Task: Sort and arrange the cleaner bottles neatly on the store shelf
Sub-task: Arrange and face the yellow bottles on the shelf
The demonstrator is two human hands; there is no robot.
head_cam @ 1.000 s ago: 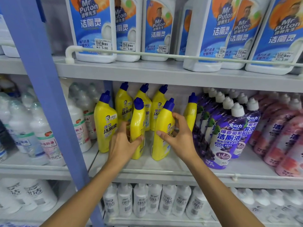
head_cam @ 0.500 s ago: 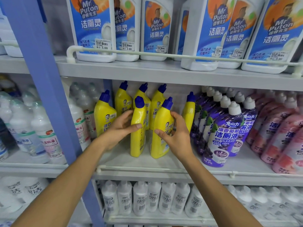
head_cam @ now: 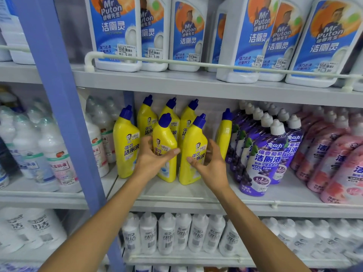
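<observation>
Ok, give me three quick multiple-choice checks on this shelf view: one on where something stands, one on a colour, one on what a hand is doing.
1. What stands just right of the yellow bottles on the middle shelf?
A. white jugs with blue labels
B. purple bottles with white caps
C. clear bottles

2. What colour are the yellow bottles' caps?
A. blue
B. white
C. red

3. What is the left hand doing?
A. hanging free below the shelf
B. gripping a front yellow bottle
C. resting flat on the upper shelf

Answers:
1 B, the purple row begins beside the rightmost yellow one.
2 A, every yellow bottle shows a blue cap.
3 B, its thumb lies across the bottle's front, with its fingers behind.
</observation>
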